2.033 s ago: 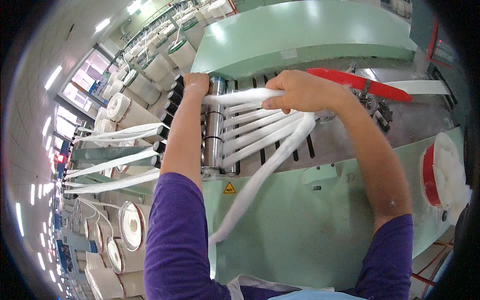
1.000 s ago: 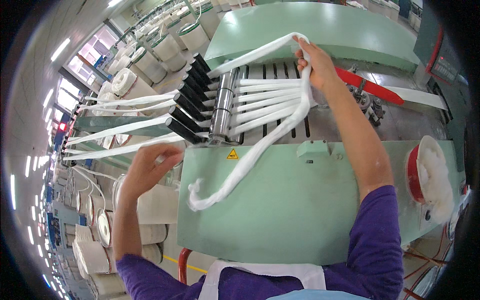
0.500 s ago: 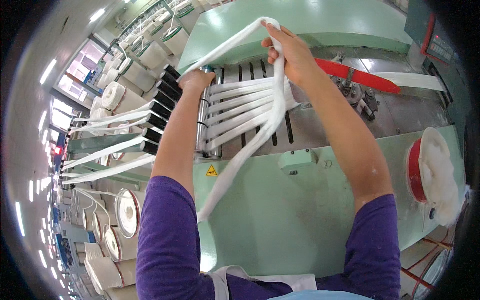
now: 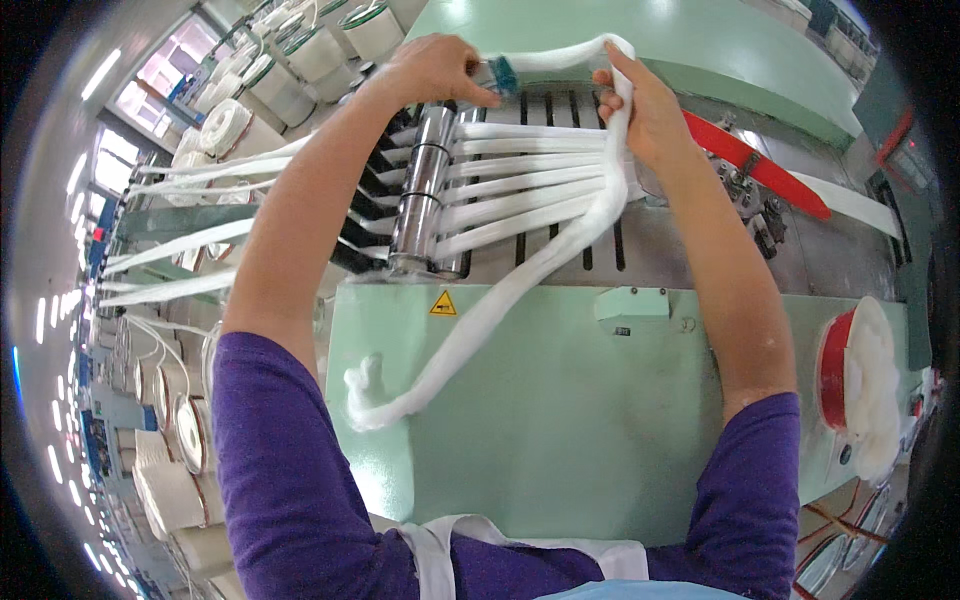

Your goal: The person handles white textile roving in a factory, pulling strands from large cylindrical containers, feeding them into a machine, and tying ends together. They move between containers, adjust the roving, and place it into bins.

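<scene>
At one o'clock, raised over the slotted metal bed: your right hand, thumb and fingers pinching a loose white fibre sliver. Likely reason for the height: it keeps this length up off the flat strands fanned below.

At eleven to twelve o'clock, beyond the steel rollers: your left hand, fingers and thumb closed about a short shiny cylinder with a teal end, seemingly held out of the sliver's way. Whether the fingers also touch the sliver, you cannot tell.

Sliver, one: soft, untwisted, rope-thick, matte white. Runs from beside the teal end, bends over your right fingers, drops across the strands' right part, then slants onto the green panel; frayed tip hooked upward at eight o'clock.
</scene>
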Demonstrator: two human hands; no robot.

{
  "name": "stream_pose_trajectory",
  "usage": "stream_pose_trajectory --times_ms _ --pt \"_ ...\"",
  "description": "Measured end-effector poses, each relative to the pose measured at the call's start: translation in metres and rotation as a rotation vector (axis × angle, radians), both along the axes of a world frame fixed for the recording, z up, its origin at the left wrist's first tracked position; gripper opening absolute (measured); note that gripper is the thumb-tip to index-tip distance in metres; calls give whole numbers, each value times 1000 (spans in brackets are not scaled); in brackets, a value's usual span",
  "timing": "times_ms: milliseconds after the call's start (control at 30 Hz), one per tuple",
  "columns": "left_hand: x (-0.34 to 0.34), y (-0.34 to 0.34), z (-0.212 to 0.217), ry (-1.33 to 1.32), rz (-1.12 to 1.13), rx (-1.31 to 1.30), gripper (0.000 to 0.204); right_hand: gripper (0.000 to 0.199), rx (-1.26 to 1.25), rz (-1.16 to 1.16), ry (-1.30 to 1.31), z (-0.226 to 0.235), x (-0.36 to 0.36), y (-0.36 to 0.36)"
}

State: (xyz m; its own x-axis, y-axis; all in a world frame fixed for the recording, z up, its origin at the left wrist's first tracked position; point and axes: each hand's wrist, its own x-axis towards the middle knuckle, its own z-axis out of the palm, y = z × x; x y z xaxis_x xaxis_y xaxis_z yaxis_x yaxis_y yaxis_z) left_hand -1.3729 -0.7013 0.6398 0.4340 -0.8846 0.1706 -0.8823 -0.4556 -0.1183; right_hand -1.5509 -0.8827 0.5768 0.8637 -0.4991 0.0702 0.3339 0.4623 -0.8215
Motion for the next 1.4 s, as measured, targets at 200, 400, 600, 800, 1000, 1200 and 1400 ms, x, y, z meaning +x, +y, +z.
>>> stream_pose_trajectory --times_ms 200,400,600,800,1000,1200,1400 --pt "1 14 16 260 -112 22 53 29 17 28 132 -9 1 0" --pt "34 21 -14 259 458 -174 73 30 -38 60 226 -8 -1 5" --pt "40 9 -39 197 652 -77 78 28 -30 91 183 -7 -4 5" --pt "30 2 -46 161 734 12 68 23 -100 107 198 -6 -7 2" --pt "1 6 -34 215 398 44 67 39 -1139 77 582 16 -14 -3" --pt "-58 10 -77 328 -33 75 124 40 -1533 -20 786 51 -38 0" --pt "-74 5 -93 343 33 270 123 33 -1693 -156 747 68 -56 -3"
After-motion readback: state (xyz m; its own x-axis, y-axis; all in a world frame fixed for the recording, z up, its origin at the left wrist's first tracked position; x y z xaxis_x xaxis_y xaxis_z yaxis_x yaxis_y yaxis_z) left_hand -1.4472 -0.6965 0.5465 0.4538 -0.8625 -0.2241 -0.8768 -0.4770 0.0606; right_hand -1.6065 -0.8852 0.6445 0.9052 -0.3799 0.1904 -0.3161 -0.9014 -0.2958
